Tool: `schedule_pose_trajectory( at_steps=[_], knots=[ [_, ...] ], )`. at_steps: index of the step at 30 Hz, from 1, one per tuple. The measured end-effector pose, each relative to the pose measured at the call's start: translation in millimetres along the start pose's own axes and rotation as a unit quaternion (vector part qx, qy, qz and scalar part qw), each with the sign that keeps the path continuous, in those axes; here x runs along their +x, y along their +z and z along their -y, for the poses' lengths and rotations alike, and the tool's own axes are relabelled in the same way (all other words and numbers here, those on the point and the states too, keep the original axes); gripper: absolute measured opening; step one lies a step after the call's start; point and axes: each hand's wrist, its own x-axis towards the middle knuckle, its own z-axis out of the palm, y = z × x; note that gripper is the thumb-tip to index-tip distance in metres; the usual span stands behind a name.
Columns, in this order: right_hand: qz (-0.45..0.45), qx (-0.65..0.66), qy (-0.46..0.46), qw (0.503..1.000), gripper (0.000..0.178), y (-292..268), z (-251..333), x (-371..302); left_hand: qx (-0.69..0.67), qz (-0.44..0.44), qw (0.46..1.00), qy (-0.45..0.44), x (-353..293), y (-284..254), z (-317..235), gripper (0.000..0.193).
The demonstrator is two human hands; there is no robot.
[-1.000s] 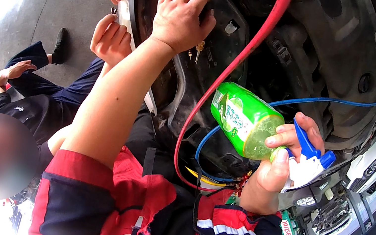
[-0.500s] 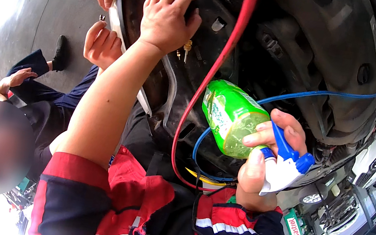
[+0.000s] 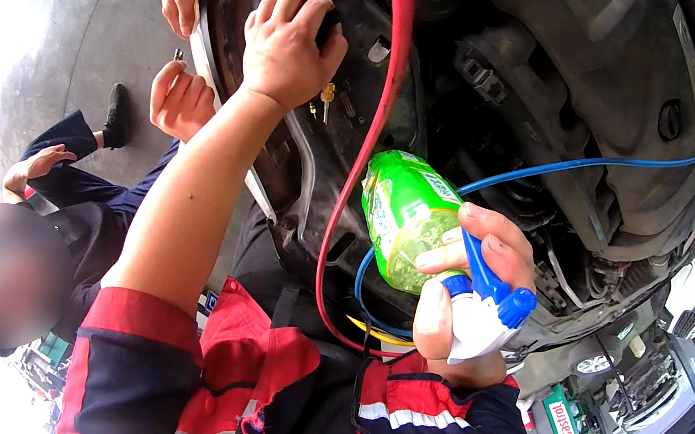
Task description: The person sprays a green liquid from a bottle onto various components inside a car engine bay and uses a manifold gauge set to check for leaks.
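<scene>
My right hand [image 3: 484,260] is closed round the neck of a spray bottle [image 3: 411,214]. The bottle is clear and green-labelled, with a white and blue trigger head [image 3: 489,312], and tilts with its base toward the engine bay. My left hand [image 3: 290,44] rests on the dark front panel [image 3: 313,150] of the open engine bay. Its fingers curl about a dark rounded thing, mostly hidden between thumb and forefinger. Below that hand, small brass fittings [image 3: 326,100] lie on the panel.
A red hose [image 3: 375,110] hangs across the bay, and a blue hose [image 3: 579,170] runs over the dark engine cover [image 3: 627,108]. At the left, another person's hands [image 3: 182,100] are beside the car's edge, one pinching a small metal piece. Someone in dark clothes [image 3: 75,234] is lower left.
My right hand and the spray bottle have shifted slightly left in view. My left hand keeps its curled grip. The view has moved a little; the other person's hands stay near the edge.
</scene>
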Motion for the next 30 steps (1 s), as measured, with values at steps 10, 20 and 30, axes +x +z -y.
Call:
schedule_pose_trajectory(
  at_steps=[10, 20, 30],
  knots=[
    [-0.002, 0.018, 0.0, 1.0, 0.051, -1.3, -2.1, -1.8, -0.003, -0.006, 1.0, 0.004, 0.0, 0.0, 0.6, 0.031],
    [-0.098, 0.007, 0.202, 0.974, 0.033, -1.4, -11.2, 67.2, -0.005, -0.026, 1.0, -0.001, -0.6, 1.8, 2.8, 0.031],
    [0.17, 0.069, 0.27, 0.945, 0.022, 44.4, -76.7, 228.7, -0.043, -0.017, 0.999, -0.011, -1.1, -1.4, 3.4, 0.029]
  ],
)
